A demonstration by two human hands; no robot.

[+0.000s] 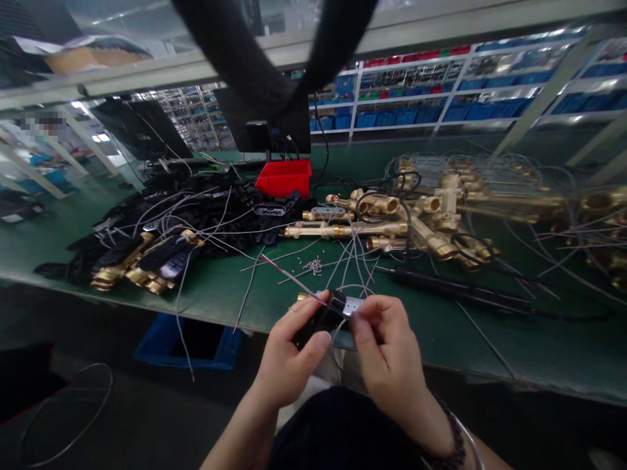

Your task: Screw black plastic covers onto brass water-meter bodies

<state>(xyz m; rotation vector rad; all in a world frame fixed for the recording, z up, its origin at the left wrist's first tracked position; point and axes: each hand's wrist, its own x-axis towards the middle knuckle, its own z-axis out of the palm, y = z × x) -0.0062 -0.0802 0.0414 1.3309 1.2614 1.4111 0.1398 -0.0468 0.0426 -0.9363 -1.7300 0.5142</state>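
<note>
Close to the table's front edge, my left hand (298,349) is wrapped round a black housing (337,300) with a grey cable (294,279) trailing from it. A silver metal plate (351,305) sits at the housing's right end. The thumb and fingers of my right hand (386,343) pinch this plate's edge. My palms and fingers hide much of the held part. Beyond my hands lies a small heap of screws (313,266). A black electric screwdriver (455,292) rests to the right on the green table (431,339).
Brass pipe fittings (347,230) with loose cables spread across the middle and right. Black housings (210,202) are piled at the left, near more brass fittings (159,267). Behind stand a red bin (289,177) and a monitor (225,124). A blue crate (225,349) is below the table edge.
</note>
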